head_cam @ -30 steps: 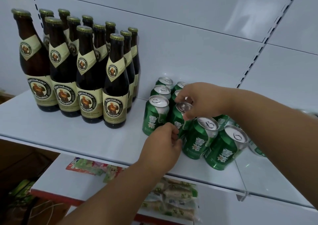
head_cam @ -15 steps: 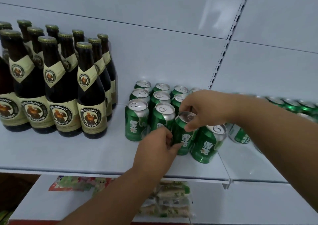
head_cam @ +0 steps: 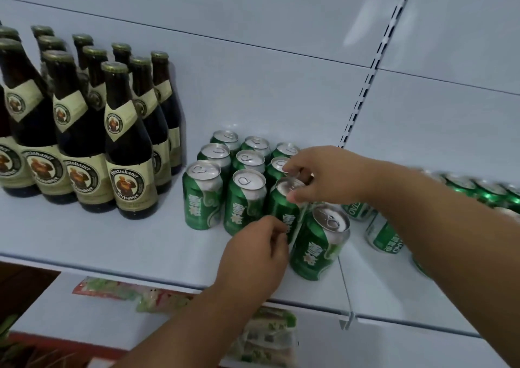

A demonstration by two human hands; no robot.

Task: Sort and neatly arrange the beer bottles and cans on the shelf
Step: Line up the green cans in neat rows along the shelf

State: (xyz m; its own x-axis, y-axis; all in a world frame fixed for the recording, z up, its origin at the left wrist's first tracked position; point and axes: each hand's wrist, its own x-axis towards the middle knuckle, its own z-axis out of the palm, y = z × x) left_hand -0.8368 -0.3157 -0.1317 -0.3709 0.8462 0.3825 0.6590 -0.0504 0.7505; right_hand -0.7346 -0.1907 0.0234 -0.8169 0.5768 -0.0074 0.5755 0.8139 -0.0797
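- Head view: against half a second back, the loose can (head_cam: 319, 241) at the front right looks a little closer to the block, and the camera has swung right, pushing the bottles (head_cam: 84, 131) toward the left edge.
- The right hand (head_cam: 323, 174) has its fingers curled over the rim of the third front can (head_cam: 284, 201), pinching its top; the left hand (head_cam: 254, 250) is low at the same can's base, fingers bent and touching its side.
- That can stands in line with two other front cans (head_cam: 202, 196), so a three-wide block is nearly square; the loose can leans just beside it and likely goes in next.
- More cans (head_cam: 382, 234) lie scattered to the right, partly hidden by the right arm, still unsorted.
- The shelf (head_cam: 84, 235) is pale and smooth with a white back panel (head_cam: 253, 58); a slotted upright (head_cam: 365, 86) divides the bays, and packets (head_cam: 264, 336) lie on the lower shelf.
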